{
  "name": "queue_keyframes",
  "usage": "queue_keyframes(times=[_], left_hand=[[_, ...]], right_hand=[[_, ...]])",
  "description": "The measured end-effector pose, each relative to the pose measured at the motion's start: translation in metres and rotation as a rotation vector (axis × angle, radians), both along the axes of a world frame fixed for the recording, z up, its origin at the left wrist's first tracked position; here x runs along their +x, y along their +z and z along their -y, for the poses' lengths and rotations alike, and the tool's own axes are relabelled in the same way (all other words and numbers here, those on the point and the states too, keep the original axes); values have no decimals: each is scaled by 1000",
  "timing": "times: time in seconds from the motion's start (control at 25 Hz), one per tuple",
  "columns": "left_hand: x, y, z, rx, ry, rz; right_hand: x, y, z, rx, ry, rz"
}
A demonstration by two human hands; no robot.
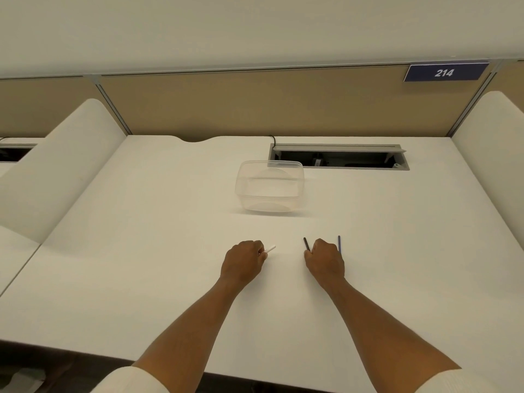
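On the near desk (141,222), the left hand (243,262) pinched a white pen (270,248), the right hand (324,260) gripped a dark pen (306,244); its knuckles might knock the blue pen (339,243) rolling.

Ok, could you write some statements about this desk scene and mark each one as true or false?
1. The left hand holds a white pen. True.
2. The clear container holds several pens. False: nothing shows inside it.
3. The fingers of the right hand grip a dark pen. True.
4. The sign on the partition reads 412. False: it reads 214.
5. The clear container stands between the two hands. False: it stands farther back on the desk, beyond both hands.
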State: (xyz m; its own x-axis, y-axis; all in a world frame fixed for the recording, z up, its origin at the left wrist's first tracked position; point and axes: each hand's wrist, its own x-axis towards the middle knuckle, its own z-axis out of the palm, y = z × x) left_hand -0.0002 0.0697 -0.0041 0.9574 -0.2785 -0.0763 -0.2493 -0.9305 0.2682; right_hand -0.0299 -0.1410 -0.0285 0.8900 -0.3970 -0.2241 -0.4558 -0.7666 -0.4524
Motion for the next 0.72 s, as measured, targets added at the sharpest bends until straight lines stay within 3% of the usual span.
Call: queue_keyframes(times=[0.32,0.6,0.72], left_hand=[[-2,1,-1,-17,-16,13],[-1,14,18,-62,-52,52],[-1,24,36,-145,-75,61]], right_hand=[[-9,1,0,-7,-14,72],[-14,15,-19,110,403,343],[-13,21,-25,118,447,358]])
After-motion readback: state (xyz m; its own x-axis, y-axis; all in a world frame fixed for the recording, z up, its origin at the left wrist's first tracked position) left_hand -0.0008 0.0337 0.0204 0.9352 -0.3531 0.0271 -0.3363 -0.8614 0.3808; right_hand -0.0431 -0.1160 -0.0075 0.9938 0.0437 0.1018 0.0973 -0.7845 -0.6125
